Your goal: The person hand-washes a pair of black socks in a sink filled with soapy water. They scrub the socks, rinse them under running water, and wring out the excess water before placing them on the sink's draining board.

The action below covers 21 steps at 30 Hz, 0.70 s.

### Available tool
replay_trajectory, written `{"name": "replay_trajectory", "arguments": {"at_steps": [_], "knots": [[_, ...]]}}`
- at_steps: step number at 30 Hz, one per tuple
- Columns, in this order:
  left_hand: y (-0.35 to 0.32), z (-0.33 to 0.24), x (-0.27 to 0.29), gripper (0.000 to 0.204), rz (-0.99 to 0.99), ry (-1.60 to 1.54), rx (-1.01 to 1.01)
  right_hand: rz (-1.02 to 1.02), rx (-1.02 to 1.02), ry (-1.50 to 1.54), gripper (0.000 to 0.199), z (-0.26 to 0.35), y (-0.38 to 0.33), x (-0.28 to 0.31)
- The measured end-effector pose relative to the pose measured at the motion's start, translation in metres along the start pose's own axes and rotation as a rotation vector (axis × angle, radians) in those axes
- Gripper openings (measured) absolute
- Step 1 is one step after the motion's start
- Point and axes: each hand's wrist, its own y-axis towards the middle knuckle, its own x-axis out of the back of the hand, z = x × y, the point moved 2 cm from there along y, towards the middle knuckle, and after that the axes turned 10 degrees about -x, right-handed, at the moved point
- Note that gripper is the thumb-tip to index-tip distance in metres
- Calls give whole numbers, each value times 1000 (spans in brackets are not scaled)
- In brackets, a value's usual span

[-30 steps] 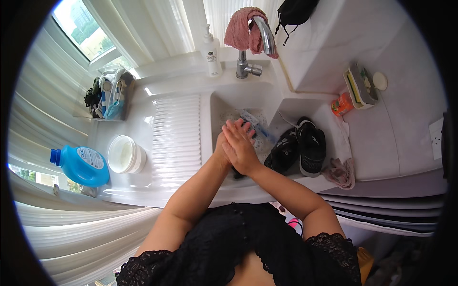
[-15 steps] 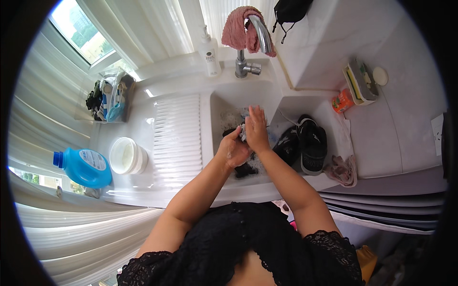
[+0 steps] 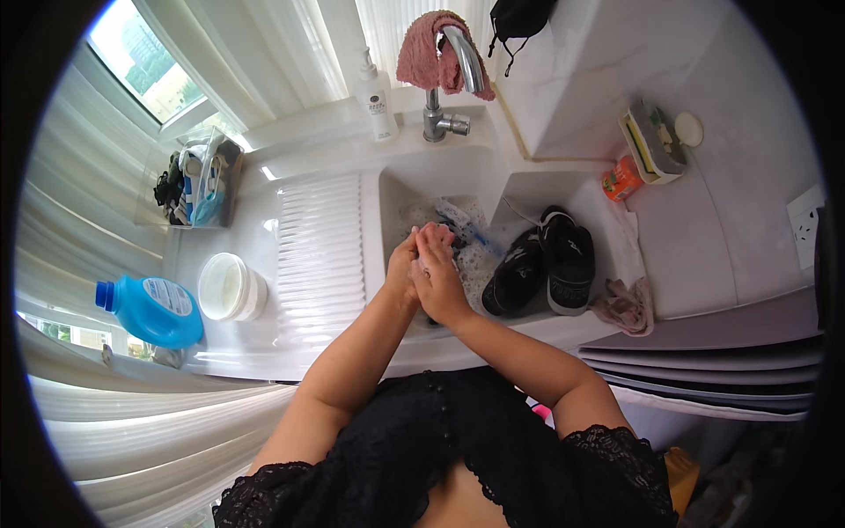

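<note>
While both hands press together, left hand (image 3: 403,268) against right hand (image 3: 438,280), fingers flat and touching, over a white sink (image 3: 400,189) — patterned cloth (image 3: 471,251) just beyond the fingertips, black shoes (image 3: 546,268) right, pump bottle (image 3: 377,97) beyond, blue jug (image 3: 150,310) far left.

hands: 2 (left hand (image 3: 403,268), right hand (image 3: 437,280)) | black shoes (image 3: 541,268): 2 | blue detergent jug (image 3: 151,310): 1 | white tub (image 3: 231,287): 1 | pump bottle (image 3: 377,95): 1 | faucet (image 3: 444,84): 1 | pink cloths (image 3: 424,57): 2
</note>
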Motion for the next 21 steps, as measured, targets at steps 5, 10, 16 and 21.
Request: {"name": "replay_trajectory", "arguments": {"at_steps": [5, 10, 16, 21], "knots": [[-20, 20, -14, 37, 73, 127, 62, -84, -109, -11, 49, -9, 12, 3], [-5, -4, -3, 34, -42, 19, 16, 14, 283, 112, 50, 9, -47, -8], [-26, 17, -27, 30, 58, 18, 56, -67, -104, -67, 51, -22, 6, 5], [-25, 9, -30, 30, 21, 27, 34, 45, -326, 588, 54, -52, 17, 24]]}}
